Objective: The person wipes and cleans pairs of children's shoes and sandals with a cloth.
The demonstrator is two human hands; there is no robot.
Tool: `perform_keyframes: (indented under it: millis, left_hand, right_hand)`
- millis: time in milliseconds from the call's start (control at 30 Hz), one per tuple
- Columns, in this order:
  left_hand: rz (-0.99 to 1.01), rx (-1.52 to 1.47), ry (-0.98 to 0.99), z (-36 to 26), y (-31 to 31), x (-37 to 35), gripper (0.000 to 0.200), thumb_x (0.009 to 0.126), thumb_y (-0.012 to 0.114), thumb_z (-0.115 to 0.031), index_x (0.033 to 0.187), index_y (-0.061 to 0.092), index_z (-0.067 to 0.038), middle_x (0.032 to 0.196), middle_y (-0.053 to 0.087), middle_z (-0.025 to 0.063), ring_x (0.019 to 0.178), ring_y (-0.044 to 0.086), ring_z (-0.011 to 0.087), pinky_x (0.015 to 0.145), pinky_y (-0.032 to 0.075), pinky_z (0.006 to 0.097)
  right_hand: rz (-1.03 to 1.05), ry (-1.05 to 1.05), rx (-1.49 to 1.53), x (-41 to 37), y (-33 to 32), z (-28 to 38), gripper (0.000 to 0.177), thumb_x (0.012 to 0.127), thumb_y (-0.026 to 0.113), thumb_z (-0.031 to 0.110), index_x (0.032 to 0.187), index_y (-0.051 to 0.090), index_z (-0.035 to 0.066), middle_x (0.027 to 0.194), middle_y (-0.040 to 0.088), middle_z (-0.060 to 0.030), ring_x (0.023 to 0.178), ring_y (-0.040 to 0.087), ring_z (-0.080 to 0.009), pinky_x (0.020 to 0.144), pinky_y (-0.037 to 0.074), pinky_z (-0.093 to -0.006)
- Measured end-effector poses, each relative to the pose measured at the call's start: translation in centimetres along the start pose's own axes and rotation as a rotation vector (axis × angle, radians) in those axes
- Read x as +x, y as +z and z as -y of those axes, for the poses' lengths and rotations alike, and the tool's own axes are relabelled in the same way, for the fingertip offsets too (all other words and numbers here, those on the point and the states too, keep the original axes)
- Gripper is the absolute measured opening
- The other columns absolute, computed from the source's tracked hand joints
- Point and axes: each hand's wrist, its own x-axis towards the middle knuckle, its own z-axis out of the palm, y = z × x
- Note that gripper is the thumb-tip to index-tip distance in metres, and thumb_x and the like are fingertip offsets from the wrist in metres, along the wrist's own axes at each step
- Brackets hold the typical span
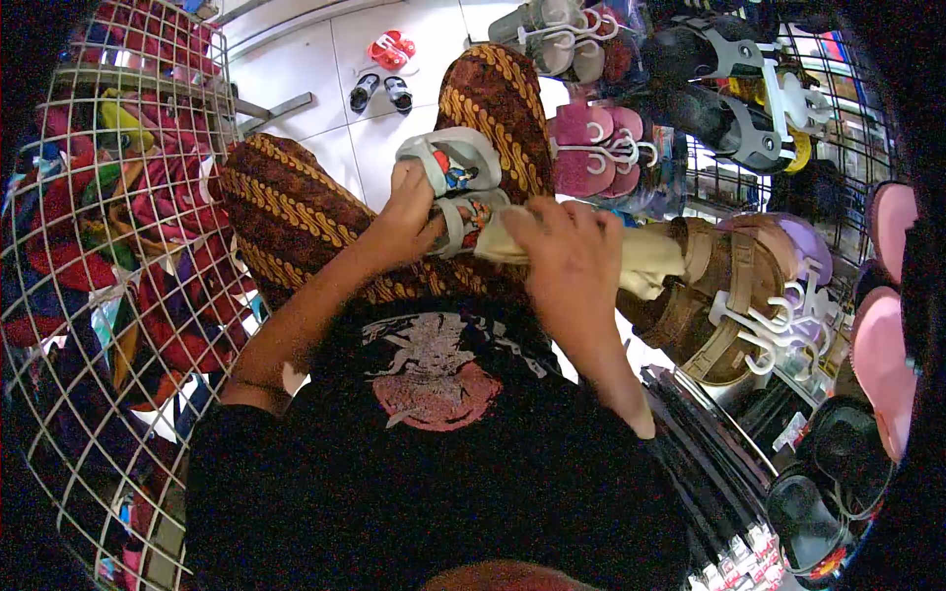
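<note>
Over my lap, my left hand (406,219) is wrapped round a pair of small grey sandals (463,163) with colourful pictures on their straps. One sandal lies above the other. My right hand (576,246) is closed on a cream cloth (503,236), whose front end touches the lower sandal. The rest of the cloth (645,258) trails out to the right, beyond my hand. Part of the lower sandal is hidden by my left fingers and the cloth.
Wire racks stand on both sides, the left one (128,197) backed by red items. Brown sandals (729,295) and pink sandals (596,148) hang on white hangers at the right. Red shoes (392,49) and small dark sandals (365,94) lie on the floor ahead.
</note>
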Motion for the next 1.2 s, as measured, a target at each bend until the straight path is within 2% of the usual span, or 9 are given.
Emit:
perform_keyframes:
  millis: [100, 233, 433, 467, 567, 667, 800, 900, 1200]
  left_hand:
    - [0.001, 0.016, 0.032, 0.2, 0.0, -0.1, 0.057, 0.082, 0.069, -0.009, 0.133, 0.045, 0.001, 0.131, 0.044, 0.0240, 0.124, 0.038, 0.0439, 0.107, 0.030, 0.0492]
    - [-0.023, 0.047, -0.026, -0.7, -0.2, 0.4, 0.056, 0.081, 0.067, -0.008, 0.133, 0.046, 0.001, 0.128, 0.044, 0.0253, 0.120, 0.038, 0.0450, 0.105, 0.032, 0.0494]
    - [0.183, 0.312, -0.137, -3.3, -0.5, 0.4, 0.054, 0.075, 0.068, -0.007, 0.124, 0.050, 0.004, 0.120, 0.047, 0.0231, 0.108, 0.044, 0.0430, 0.090, 0.042, 0.0508]
    - [0.249, 0.342, -0.178, -4.4, -0.9, 0.5, 0.052, 0.074, 0.069, -0.007, 0.122, 0.051, 0.005, 0.120, 0.047, 0.0226, 0.108, 0.045, 0.0427, 0.088, 0.043, 0.0504]
    - [0.256, 0.417, -0.013, -6.8, -1.0, 0.2, 0.041, 0.075, 0.068, -0.012, 0.109, 0.055, 0.006, 0.118, 0.049, 0.0210, 0.107, 0.047, 0.0398, 0.080, 0.045, 0.0507]
    - [0.255, 0.474, 0.012, -7.2, -0.6, 0.3, 0.035, 0.077, 0.064, -0.015, 0.105, 0.057, 0.006, 0.115, 0.051, 0.0194, 0.105, 0.049, 0.0365, 0.076, 0.045, 0.0501]
    - [0.303, 0.632, 0.041, -7.1, -0.6, 0.2, 0.035, 0.077, 0.064, -0.018, 0.103, 0.059, 0.004, 0.112, 0.053, 0.0175, 0.104, 0.049, 0.0342, 0.075, 0.044, 0.0467]
    - [0.290, 0.666, 0.067, -7.3, -0.5, 0.6, 0.034, 0.076, 0.064, -0.019, 0.102, 0.059, 0.003, 0.110, 0.054, 0.0161, 0.104, 0.050, 0.0331, 0.074, 0.044, 0.0460]
    - [0.271, 0.576, 0.008, -7.0, -0.3, 0.5, 0.033, 0.078, 0.066, -0.021, 0.103, 0.059, 0.000, 0.110, 0.055, 0.0148, 0.104, 0.050, 0.0323, 0.078, 0.043, 0.0476]
  right_hand:
    - [0.038, -0.003, -0.020, -0.2, 1.4, -0.1, 0.044, 0.076, 0.061, 0.003, 0.115, 0.070, 0.019, 0.110, 0.064, -0.0015, 0.105, 0.058, -0.0244, 0.091, 0.038, -0.0424]
    - [0.338, -0.091, 0.315, -0.9, 0.0, -1.7, 0.053, 0.067, 0.064, -0.001, 0.117, 0.069, 0.016, 0.111, 0.066, -0.0072, 0.108, 0.060, -0.0275, 0.099, 0.040, -0.0424]
    - [0.098, 0.070, 0.783, -1.2, -0.9, -2.4, 0.054, 0.066, 0.060, -0.004, 0.118, 0.066, 0.009, 0.111, 0.066, -0.0136, 0.108, 0.062, -0.0359, 0.097, 0.047, -0.0429]
    - [0.045, 0.101, 0.707, -1.1, -1.2, -2.3, 0.054, 0.066, 0.060, -0.004, 0.119, 0.065, 0.009, 0.111, 0.066, -0.0144, 0.107, 0.062, -0.0366, 0.095, 0.048, -0.0426]
    - [-0.076, 0.148, 0.464, -0.4, -0.8, -2.1, 0.051, 0.068, 0.062, -0.002, 0.118, 0.064, 0.007, 0.108, 0.066, -0.0162, 0.104, 0.062, -0.0377, 0.092, 0.050, -0.0434]
    - [0.081, 0.243, 0.411, 0.0, 0.9, -1.1, 0.047, 0.069, 0.064, 0.000, 0.115, 0.064, 0.007, 0.105, 0.065, -0.0152, 0.101, 0.062, -0.0380, 0.091, 0.049, -0.0457]
    - [0.085, 0.316, 0.204, 1.2, 1.9, 0.3, 0.049, 0.071, 0.064, -0.001, 0.119, 0.055, 0.005, 0.105, 0.062, -0.0200, 0.096, 0.063, -0.0410, 0.085, 0.050, -0.0493]
    - [-0.037, 0.319, 0.297, 2.3, 2.4, -0.3, 0.046, 0.072, 0.064, 0.000, 0.115, 0.050, 0.004, 0.100, 0.062, -0.0236, 0.091, 0.064, -0.0425, 0.079, 0.051, -0.0524]
    - [0.242, 0.327, 0.117, 2.2, 1.6, -0.4, 0.030, 0.080, 0.060, 0.003, 0.107, 0.049, 0.006, 0.090, 0.063, -0.0240, 0.083, 0.065, -0.0463, 0.073, 0.052, -0.0548]
